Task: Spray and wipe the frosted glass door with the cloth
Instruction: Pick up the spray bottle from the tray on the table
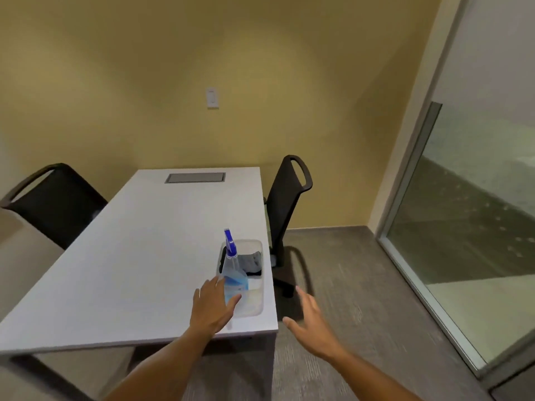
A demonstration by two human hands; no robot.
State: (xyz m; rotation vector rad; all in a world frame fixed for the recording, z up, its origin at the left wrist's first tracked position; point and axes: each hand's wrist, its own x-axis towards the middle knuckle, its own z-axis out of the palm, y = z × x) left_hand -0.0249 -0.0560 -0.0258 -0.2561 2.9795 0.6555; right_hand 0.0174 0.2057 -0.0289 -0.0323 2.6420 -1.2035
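Spray bottle (234,273) against left hand (212,308) fingers

1. Two forearms enter from the bottom edge, both bare with no sleeves in view.
2. The left hand (212,306) wears no glove, ring or watch.
3. The right hand (311,322) is likewise bare, its wrist without band or strap.
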